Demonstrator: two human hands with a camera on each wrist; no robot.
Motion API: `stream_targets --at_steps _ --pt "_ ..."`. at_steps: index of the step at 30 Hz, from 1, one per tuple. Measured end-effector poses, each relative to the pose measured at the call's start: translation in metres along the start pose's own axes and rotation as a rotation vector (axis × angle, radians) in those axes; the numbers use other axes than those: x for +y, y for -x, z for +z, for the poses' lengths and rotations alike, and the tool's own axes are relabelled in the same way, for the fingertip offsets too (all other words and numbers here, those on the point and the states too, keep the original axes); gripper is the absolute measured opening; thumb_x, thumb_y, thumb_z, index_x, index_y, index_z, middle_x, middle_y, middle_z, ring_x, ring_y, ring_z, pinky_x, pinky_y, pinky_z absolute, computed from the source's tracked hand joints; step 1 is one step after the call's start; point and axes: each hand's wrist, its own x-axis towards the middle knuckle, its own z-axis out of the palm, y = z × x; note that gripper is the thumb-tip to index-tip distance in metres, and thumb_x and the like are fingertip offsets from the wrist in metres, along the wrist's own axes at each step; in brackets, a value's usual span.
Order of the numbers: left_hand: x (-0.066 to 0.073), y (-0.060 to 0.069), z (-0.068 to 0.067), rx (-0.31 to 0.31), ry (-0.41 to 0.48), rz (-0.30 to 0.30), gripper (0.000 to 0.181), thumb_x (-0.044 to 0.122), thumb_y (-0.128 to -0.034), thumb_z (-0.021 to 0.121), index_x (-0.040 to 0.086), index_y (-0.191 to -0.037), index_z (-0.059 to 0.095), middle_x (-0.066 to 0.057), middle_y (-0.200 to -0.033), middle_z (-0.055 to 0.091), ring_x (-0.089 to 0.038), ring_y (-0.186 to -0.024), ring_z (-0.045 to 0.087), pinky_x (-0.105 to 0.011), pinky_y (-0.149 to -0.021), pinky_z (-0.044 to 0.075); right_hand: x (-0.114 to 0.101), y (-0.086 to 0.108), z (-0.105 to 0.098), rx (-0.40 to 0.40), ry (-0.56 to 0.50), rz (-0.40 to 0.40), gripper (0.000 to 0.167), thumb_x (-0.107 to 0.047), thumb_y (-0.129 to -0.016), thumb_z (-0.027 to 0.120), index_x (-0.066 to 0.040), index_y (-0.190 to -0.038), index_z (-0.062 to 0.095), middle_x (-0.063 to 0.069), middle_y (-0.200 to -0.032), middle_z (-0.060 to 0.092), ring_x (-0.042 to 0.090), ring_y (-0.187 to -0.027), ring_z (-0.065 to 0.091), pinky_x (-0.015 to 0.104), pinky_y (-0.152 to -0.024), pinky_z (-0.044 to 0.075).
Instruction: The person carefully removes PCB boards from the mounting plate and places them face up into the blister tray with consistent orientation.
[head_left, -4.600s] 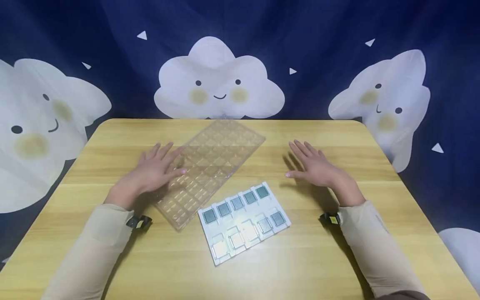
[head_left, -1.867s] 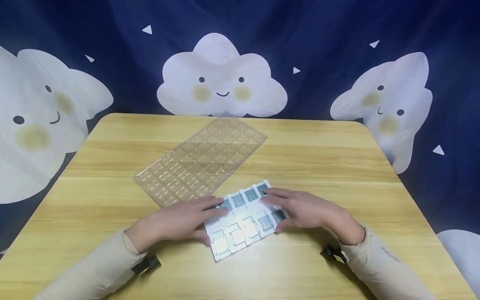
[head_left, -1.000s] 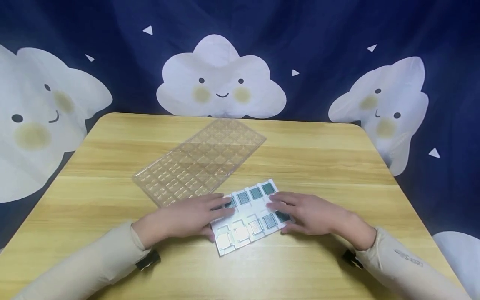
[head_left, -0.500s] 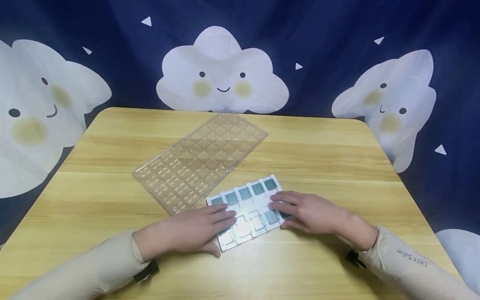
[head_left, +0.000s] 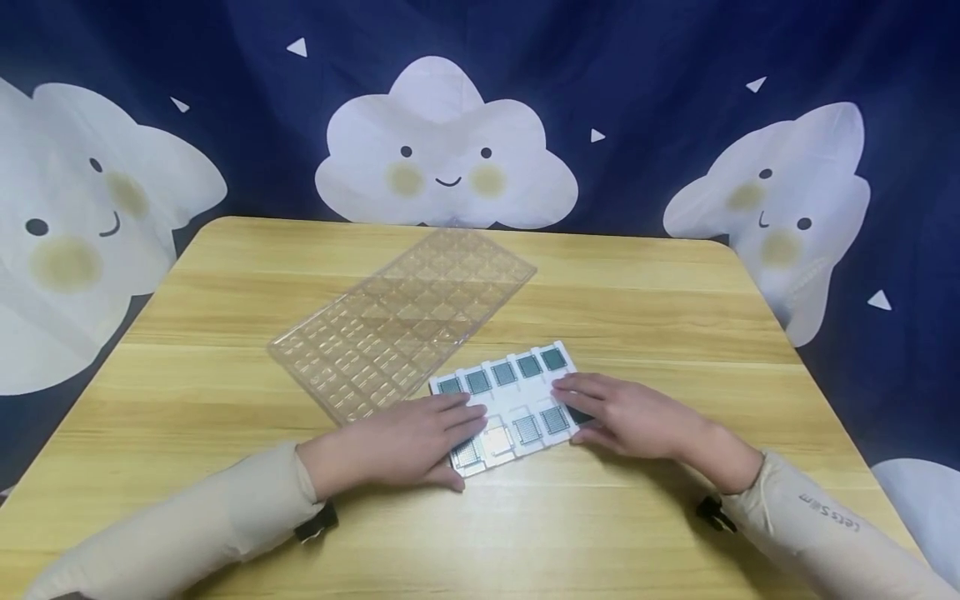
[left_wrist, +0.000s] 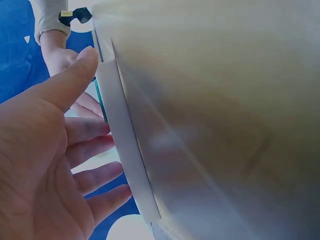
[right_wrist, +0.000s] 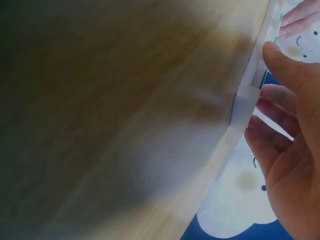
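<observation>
I recorded the white plastic component tray [head_left: 517,395] lying flat on the wood-grain table [head_left: 652,325], slightly right of centre in my head feed and angled, its right end farther back than its left. Its pockets ran in two rows of five; I noted green square chips [head_left: 529,366] in the back row, while glare washed out part of the front row. The left hand [head_left: 408,442] lay across the tray's left end, fingers extended over the top, thumb low by the front corner. The right hand [head_left: 637,417] covered the right end, fingers loosely bent over it, thumb at the front edge and one dark pocket partly hidden beneath. My two wrist feeds showed the fingertips of each hand against the tray's white edge, with a wide gap between thumb and fingers; I saw neither hand closed around it, and could not tell how firmly they pressed. Behind and to the left I logged a clear plastic compartment tray [head_left: 405,321], set diagonally, its near edge just beside the white one; contact between them I could not confirm. Both beige sleeves [head_left: 187,525] had black devices [head_left: 717,514] at the wrist, and a navy cloud-print curtain [head_left: 637,50] hung beyond the table
</observation>
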Motion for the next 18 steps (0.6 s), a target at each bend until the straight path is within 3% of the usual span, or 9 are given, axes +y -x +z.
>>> stream_targets --at_steps 18 --pt "-0.009 -0.033 -0.011 -0.088 -0.037 -0.014 0.073 0.053 -0.0991 0.044 0.004 -0.153 0.03 -0.01 -0.159 0.025 -0.034 -0.144 0.023 -0.04 -0.117 0.02 0.02 0.008 -0.001 0.018 -0.031 0.092 0.06 -0.039 -0.09 0.07 -0.007 -0.138 0.055 0.011 -0.14 0.052 0.028 -0.126 0.051 0.043 -0.102 0.045"
